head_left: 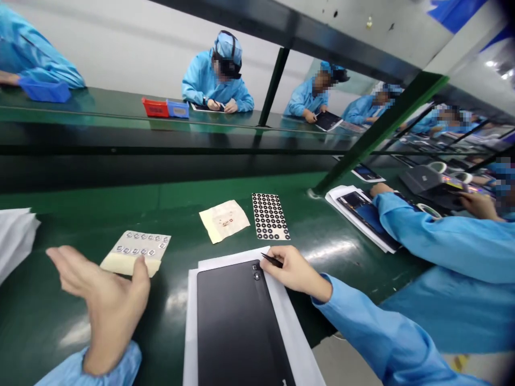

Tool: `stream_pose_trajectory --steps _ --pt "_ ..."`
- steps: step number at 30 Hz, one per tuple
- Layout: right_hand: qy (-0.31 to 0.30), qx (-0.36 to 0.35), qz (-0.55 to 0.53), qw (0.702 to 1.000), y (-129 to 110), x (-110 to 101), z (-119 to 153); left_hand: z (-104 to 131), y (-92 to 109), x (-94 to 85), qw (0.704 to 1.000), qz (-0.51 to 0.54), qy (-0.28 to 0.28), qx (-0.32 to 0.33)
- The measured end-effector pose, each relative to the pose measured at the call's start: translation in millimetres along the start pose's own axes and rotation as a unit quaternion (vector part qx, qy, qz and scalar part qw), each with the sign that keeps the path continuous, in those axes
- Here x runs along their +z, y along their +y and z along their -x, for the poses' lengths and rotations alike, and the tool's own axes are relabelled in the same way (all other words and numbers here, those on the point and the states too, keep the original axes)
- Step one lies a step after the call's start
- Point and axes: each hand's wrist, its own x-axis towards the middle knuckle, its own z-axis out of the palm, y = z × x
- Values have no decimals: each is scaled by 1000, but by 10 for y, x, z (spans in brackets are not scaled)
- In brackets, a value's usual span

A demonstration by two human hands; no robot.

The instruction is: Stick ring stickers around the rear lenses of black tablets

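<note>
A dark tablet back cover (237,321) lies on white paper sheets (295,327) in front of me, its camera cutouts at the upper right corner. My right hand (292,271) pinches black tweezers (271,260), whose tip is beside those cutouts. On the left, my left hand (107,292) is raised, fingers stretched out and thumb apart, with nothing in it. Just behind it lies a sheet of small ring-shaped stickers (139,246) with a yellowish edge. A cream paper with a few tiny pieces (223,220) and a white sheet with rows of black round stickers (270,217) lie beyond the tablet cover.
White papers (14,236) sit at the far left edge. A green post (374,134) rises behind the bench. On the right, a co-worker's sleeve (434,236) reaches over another tablet (362,214). Across the bench stand red (155,107) and blue bins (44,90), with people at work.
</note>
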Motion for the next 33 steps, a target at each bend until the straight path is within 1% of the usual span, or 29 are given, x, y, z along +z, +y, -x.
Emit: stream_pose_trajectory --steps 1,2,3,4,5,6,8,9,11,12,14,16,19,26,33 --pt "2 14 -6 1000 69 34 15 55 70 31 997 -35 -17 70" --pt "8 25 -12 1000 118 70 22 115 142 73 989 -40 -55 129" --pt "14 32 -20 999 151 101 27 179 211 125 977 -24 -115 177" --pt "22 32 -29 999 171 123 34 242 274 184 961 -4 -185 206" --pt "34 23 -39 998 184 134 49 302 326 244 946 9 -240 218" --pt "49 2 -44 998 193 137 72 355 366 303 935 9 -280 217" --pt "80 -81 -25 993 220 122 142 425 414 400 926 -10 -319 202" --pt "93 -138 4 986 241 111 185 441 425 435 925 -20 -328 192" --pt "101 -254 97 957 291 96 267 445 431 482 925 -30 -337 171" --pt "101 -296 151 938 314 96 301 438 430 495 926 -29 -341 161" --pt "104 -338 240 904 337 110 348 424 426 513 926 -22 -349 143" --pt "109 -349 286 886 317 138 369 420 422 524 926 -15 -354 129" --pt "111 -348 313 877 237 182 374 432 415 533 929 -7 -350 124" --pt "107 -335 344 871 95 213 368 446 392 526 927 -6 -348 142" --pt "101 -305 349 880 30 229 367 440 382 532 925 -6 -351 149"
